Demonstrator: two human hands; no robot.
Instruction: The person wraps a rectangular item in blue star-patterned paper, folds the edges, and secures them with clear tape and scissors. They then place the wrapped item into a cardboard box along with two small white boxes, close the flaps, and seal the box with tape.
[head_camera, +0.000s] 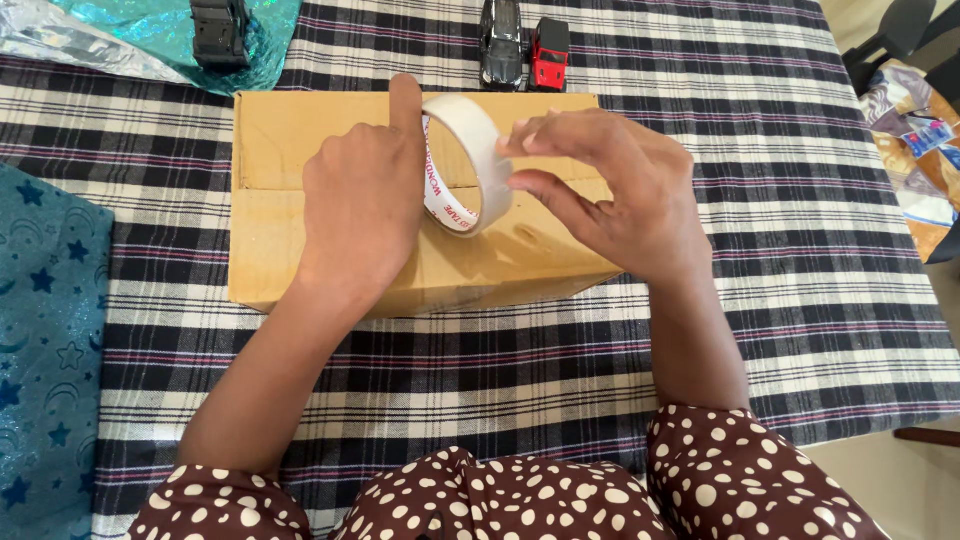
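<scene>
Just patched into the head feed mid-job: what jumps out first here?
A roll of clear tape held upright between the left hand and right hand, over a closed cardboard box at the centre of a black-and-white checked tablecloth. Beyond the box stand a red toy car and a black one; teal star-printed paper lies at left.

box (300, 240): was brown cardboard, matt and smooth.
tape roll (462, 165): was shiny clear plastic on a white paper ring.
cloth (800, 250): on the counter was soft woven cloth, checked black and white.
wrapping sheet (150, 30): was glittery teal foil.
toy cars (524, 45): looked like glossy plastic or metal.
</scene>
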